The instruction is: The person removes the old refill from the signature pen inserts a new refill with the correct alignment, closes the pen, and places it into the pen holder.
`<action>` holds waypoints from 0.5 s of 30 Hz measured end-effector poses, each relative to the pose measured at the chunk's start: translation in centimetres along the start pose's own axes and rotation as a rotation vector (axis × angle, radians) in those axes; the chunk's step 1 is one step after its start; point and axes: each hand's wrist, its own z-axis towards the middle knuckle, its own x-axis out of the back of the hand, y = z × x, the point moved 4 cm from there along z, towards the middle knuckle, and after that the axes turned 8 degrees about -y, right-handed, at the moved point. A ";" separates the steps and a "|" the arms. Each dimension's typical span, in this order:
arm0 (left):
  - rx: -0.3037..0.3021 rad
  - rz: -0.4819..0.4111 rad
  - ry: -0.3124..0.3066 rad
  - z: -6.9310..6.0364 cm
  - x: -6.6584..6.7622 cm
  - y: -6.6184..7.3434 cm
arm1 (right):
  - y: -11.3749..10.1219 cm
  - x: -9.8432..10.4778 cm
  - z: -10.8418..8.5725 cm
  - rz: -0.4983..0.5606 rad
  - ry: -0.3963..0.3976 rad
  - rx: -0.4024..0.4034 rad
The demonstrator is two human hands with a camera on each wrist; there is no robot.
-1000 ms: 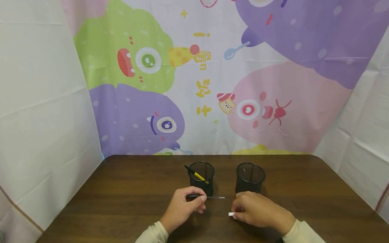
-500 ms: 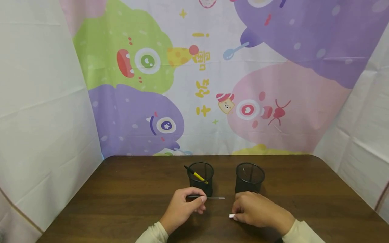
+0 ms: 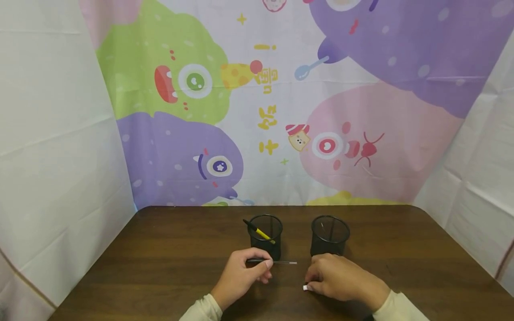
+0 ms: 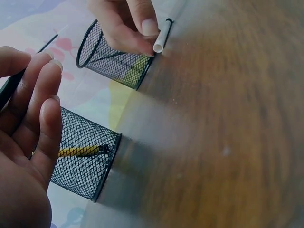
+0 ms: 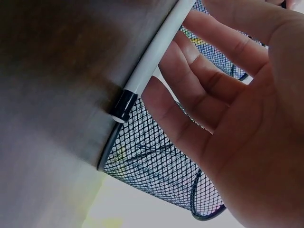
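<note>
My left hand (image 3: 244, 274) pinches a thin black rod (image 3: 281, 262) with a clear tip pointing right, in front of the left black mesh cup (image 3: 266, 247). My right hand (image 3: 341, 276) holds a white tube (image 3: 305, 288) low over the table, in front of the right mesh cup (image 3: 330, 240). In the right wrist view the white tube (image 5: 154, 57) has a black band near its far end, and the fingers curl beside it. The left wrist view shows the tube's hollow end (image 4: 158, 48) turned toward the left hand (image 4: 28, 128). Tube and rod are apart.
A black-and-yellow pen (image 3: 259, 231) leans in the left cup. The right cup has a thin object inside that I cannot make out. Behind the brown table (image 3: 180, 249) hangs a cartoon-printed cloth (image 3: 269, 178), with white cloth at both sides.
The white tube's visible end has dipped slightly toward the table and shows less of its length. Both hands have stayed almost still.
</note>
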 end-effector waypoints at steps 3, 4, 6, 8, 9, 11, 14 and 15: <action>0.000 0.002 0.002 0.0 0.0 0.0 | 0.0 0.0 0.0 0.003 0.000 0.000; 0.002 0.003 0.004 -0.1 0.0 0.0 | 0.0 0.0 0.0 0.002 0.000 0.001; 0.002 0.003 0.006 -0.1 0.0 0.0 | 0.0 0.0 0.0 0.009 0.005 0.005; 0.000 0.002 0.005 -0.1 -0.1 0.0 | 0.0 0.0 0.0 0.016 0.009 0.005; -0.002 0.001 0.004 -0.1 -0.1 -0.1 | 0.0 0.0 0.0 0.022 0.009 0.004; -0.005 0.000 0.002 -0.1 -0.1 -0.1 | 0.1 0.0 0.0 0.029 0.014 0.003; -0.007 -0.001 -0.001 -0.1 -0.1 -0.1 | 0.1 0.0 0.0 0.050 0.011 -0.005; -0.006 0.000 -0.001 -0.1 -0.1 -0.1 | 0.1 0.0 0.0 0.057 0.009 -0.005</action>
